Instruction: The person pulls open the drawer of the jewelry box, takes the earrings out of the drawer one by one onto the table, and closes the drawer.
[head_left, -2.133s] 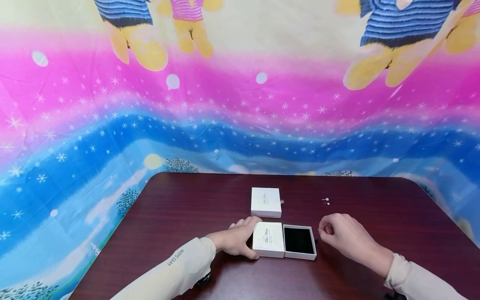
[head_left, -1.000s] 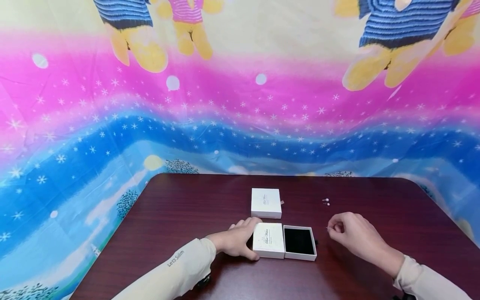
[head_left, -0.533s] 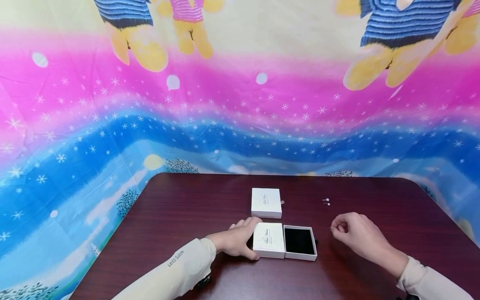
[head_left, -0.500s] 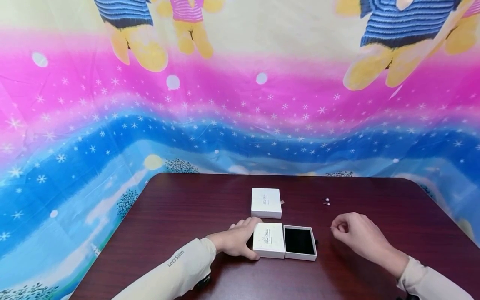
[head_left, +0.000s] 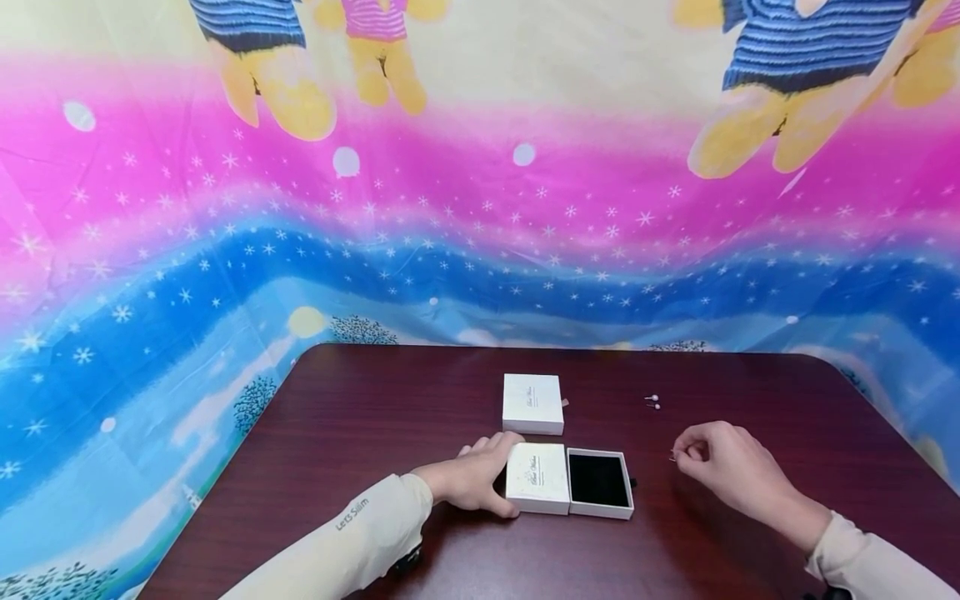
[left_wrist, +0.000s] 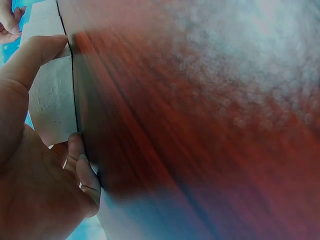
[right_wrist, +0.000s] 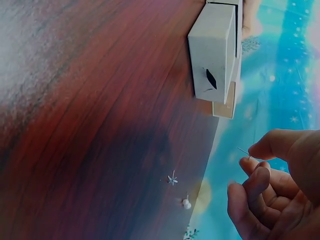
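My left hand [head_left: 471, 482] grips the white jewelry box sleeve [head_left: 536, 477], thumb at the near side and fingers at the far side. From its right end the drawer [head_left: 625, 514] stands pulled out, with a black pad [head_left: 597, 479] inside and a dark ribbon tab. To the right of it, my right hand [head_left: 729, 468] is raised above the table, thumb and forefinger pinching a tiny earring; a thin metal post [right_wrist: 242, 150] sticks out, while the fingertips hide most of it. Beyond that hand lie a star-shaped stud earring [right_wrist: 172, 180] and a pearl-like stud [right_wrist: 187, 204].
A second white box [head_left: 532, 403], closed, with a small ribbon tab at its right, sits behind the first one. The dark red wooden table [head_left: 360, 400] has rounded far corners. A printed cloth [head_left: 480, 208] hangs behind the table.
My right hand has drifted right, away from the drawer, still pinching the earring. The left hand, both boxes and the studs on the table have stayed put.
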